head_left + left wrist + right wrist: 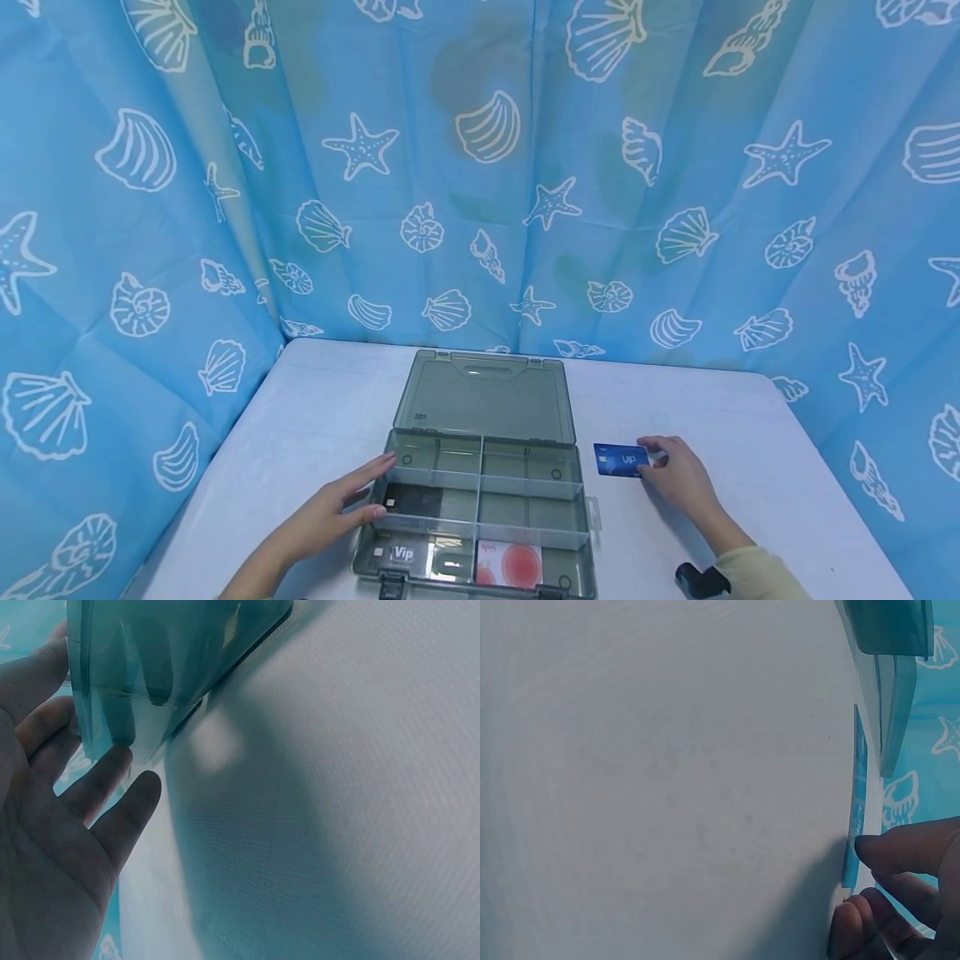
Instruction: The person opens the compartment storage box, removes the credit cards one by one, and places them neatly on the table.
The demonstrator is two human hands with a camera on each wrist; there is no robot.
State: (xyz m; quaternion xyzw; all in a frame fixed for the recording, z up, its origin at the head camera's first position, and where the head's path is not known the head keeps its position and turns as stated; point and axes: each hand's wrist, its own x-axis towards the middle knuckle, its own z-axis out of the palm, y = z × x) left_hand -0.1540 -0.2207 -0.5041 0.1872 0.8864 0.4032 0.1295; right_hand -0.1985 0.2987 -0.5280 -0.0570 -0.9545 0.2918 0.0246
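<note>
A grey see-through organiser box [495, 487] lies open on the white table [322, 400], its lid folded flat away from me. Its compartments hold a black card [411, 500], a dark VIP card [405, 553] and a white card with red circles [508, 564]. My left hand [367, 492] rests with straight fingers against the box's left wall [150, 667]; the left wrist view shows the fingers [97, 787] spread along it. To the right of the box, my right hand [660, 461] pinches the right end of a blue VIP card [621, 459] at table level. The right wrist view shows that card [857, 780] edge-on.
Blue curtains printed with shells and starfish [480, 167] close in the table at the back and on both sides. A black wrist strap [701, 579] shows at my right sleeve. The box's corner [892, 682] stands just beyond the blue card.
</note>
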